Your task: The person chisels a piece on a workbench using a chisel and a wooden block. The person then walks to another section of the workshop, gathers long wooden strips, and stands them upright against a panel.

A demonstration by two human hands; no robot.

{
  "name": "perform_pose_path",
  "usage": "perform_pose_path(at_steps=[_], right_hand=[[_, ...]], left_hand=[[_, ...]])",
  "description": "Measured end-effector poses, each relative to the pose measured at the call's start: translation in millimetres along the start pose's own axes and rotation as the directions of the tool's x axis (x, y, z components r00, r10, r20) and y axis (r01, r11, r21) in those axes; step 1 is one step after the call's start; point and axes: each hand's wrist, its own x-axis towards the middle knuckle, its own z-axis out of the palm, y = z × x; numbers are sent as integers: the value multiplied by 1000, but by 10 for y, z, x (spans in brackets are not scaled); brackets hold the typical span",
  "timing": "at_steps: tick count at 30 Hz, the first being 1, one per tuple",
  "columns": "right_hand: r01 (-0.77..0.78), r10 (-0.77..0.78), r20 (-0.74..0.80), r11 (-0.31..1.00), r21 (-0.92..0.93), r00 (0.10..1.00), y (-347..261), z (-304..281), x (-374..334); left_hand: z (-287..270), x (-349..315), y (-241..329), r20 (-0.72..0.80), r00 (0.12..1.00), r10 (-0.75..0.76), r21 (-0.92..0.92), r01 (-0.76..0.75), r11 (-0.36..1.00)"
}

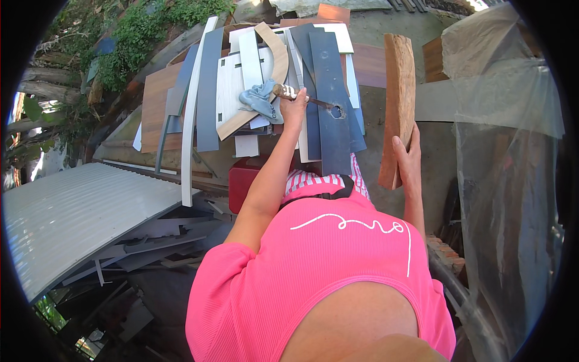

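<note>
My left hand (294, 110) is closed around a tool with a brown-and-white wrapped handle (283, 92) and a narrow dark metal shaft (319, 102). The shaft points right, over a dark blue-grey board (329, 66) near a ragged hole in it. Beside that hand, a crumpled blue cloth (259, 100) rests on the boards. On the right, my right hand (410, 158) grips the lower end of a long, thick, rough-edged piece of wood (398, 102), its fingers wrapped around the far side. Whether the shaft's tip touches the board, I cannot tell.
A pile of long white, grey and wood-coloured boards (208, 90) lies in front of me, with a curved wooden strip (278, 51) on top. A red object (237, 187) stands below its near edge. Corrugated sheet (90, 211) lies left; clear plastic sheeting (506, 181) hangs right.
</note>
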Motion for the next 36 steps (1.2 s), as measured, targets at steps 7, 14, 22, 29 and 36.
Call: perform_pose_path(at_steps=[7, 14, 22, 29, 36], right_hand=[[-132, 132, 0, 991, -32, 991, 295, -38, -369], [-148, 148, 8, 989, 0, 989, 374, 74, -433], [-112, 113, 17, 994, -13, 994, 316, 92, -347], [-137, 137, 19, 991, -8, 990, 331, 138, -370], [-139, 139, 17, 990, 27, 990, 317, 144, -440]], left_hand=[[-12, 208, -61, -51, 958, -281, -50, 279, 959], [-103, 276, -138, -193, 926, -326, -90, 314, 945], [15, 201, 205, -61, 975, 215, 258, -192, 947], [179, -214, 481, 38, 979, 202, 330, -203, 922], [239, -317, 480, 62, 970, 235, 322, -242, 915]])
